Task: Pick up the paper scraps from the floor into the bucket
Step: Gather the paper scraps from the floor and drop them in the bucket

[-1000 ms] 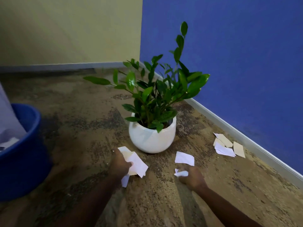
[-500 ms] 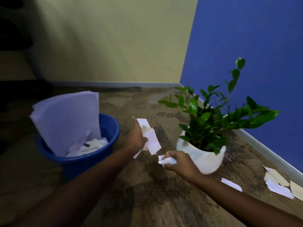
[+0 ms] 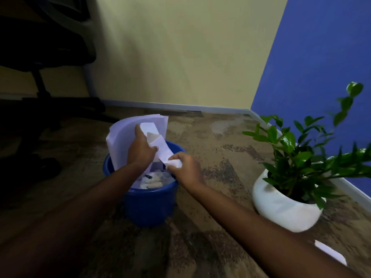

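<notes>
Brown speckled floor [image 3: 200,247] nearest, with open room between the two forearms and out to the right as far as the white pot [image 3: 281,209]. Flat on it at the lower right, just on the near side of the pot, one white paper scrap [image 3: 330,255], long axis slanting from upper left down to lower right. Farther in and left of centre, the blue bucket [image 3: 152,205], upright on the floor, mouth open upward, well apart from the pot, with bare floor between them. Inside it, crumpled white paper [image 3: 152,181] at the bottom and a large pale sheet [image 3: 124,137] propped against the far-left wall, rising well above the rim. Over the mouth, the left hand [image 3: 140,151], fingers curled round a sheaf of white scraps [image 3: 158,141], thumb laid up along them. Long axis of the sheaf tilted, upper end toward the far left, lower end down to the right, meeting the right hand [image 3: 185,171]. Right hand just beside the left, above the right rim, fingers curled in, pinching a small crumpled scrap [image 3: 174,162]. Green plant [image 3: 297,157] spreading above the pot, leaves clear of both arms. Beyond, a dark chair [image 3: 50,47] closing off the left side, then the pale skirting [image 3: 170,106], the yellow wall [image 3: 180,57] and the blue wall [image 3: 321,57] meeting in a corner behind the plant.
</notes>
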A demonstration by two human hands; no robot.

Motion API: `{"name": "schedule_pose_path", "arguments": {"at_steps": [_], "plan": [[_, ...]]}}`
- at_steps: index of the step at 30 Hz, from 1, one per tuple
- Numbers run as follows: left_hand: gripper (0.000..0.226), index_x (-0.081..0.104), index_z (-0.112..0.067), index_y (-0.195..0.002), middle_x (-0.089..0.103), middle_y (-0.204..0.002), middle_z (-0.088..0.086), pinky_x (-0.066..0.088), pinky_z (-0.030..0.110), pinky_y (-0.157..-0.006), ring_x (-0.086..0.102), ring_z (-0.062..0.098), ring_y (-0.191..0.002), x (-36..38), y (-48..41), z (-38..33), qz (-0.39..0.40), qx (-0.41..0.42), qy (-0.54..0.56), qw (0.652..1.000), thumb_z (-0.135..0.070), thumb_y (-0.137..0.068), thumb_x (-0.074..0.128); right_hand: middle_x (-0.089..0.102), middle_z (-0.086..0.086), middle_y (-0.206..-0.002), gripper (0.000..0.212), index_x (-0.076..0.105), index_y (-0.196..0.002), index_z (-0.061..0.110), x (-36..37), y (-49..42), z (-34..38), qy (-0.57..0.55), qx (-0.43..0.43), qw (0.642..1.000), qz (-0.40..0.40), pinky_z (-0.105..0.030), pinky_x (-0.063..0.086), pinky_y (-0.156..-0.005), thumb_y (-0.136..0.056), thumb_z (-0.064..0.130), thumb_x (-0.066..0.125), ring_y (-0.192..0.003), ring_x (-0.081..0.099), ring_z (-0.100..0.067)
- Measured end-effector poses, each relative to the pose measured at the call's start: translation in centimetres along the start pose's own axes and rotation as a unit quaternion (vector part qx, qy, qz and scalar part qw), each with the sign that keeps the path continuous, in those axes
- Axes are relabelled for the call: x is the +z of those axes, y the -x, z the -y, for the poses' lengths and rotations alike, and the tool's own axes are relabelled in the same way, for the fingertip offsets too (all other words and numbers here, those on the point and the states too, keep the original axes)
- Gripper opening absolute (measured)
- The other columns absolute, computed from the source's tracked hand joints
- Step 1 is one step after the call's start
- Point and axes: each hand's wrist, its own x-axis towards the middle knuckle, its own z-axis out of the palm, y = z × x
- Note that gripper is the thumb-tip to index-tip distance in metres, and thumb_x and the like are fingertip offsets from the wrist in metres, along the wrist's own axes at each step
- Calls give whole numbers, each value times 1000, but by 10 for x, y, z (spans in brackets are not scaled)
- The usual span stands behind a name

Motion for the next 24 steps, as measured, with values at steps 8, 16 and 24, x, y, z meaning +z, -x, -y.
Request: {"name": "schedule_pose_path", "arguments": {"at_steps": [8, 16, 24], "plan": [[76, -4, -17, -151, 47, -135, 23, 39, 55, -106, 50, 37, -123, 15, 0, 14, 31, -84, -17, 996, -19, -96, 48, 20, -13, -151, 52, 34, -140, 20, 38, -2, 15, 70, -13, 997, 14, -41, 31, -108, -92, 27, 54, -140, 20, -31], [62, 24, -4, -144, 47, -133, 23, 36, 56, -105, 45, 36, -127, 25, 2, -7, -47, -33, -77, 995, -20, -92, 54, -16, -7, -158, 67, 19, -147, 29, 29, -2, 7, 28, -65, 997, 40, -54, 11, -118, -92, 16, 54, -145, -19, -30], [47, 36, 2, -137, 49, -132, 23, 38, 44, -106, 45, 35, -127, 55, 33, -33, -4, 104, -99, 990, -3, -91, 46, 24, -10, -151, 50, 43, -135, 18, -29, 8, -28, 27, -103, 994, -10, -36, 28, -112, -88, 1, 48, -142, 20, -24]]}}
